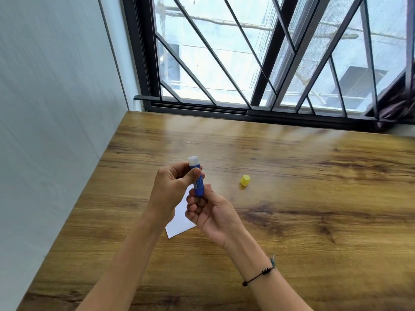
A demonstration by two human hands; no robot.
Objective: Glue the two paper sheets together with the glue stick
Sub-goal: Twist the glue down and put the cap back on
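Both hands hold the glue stick [198,180] up in the air over the counter [292,198]. The left hand [174,187] is closed around the top part of the blue tube. The right hand [206,212] pinches the bottom end with its fingers. The white open end points up and away. The yellow cap [245,181] is off and lies on the counter, off to the right of the hands.

The white paper [182,223] lies flat on the counter under the hands. Only part of it shows, so I cannot tell if it is one sheet or two.

This looks like the getting-ready step. The right hand seems set to twist the bottom so the glue comes up. No glue looks rubbed on yet. Next, the stick should tip down and rub along the paper.
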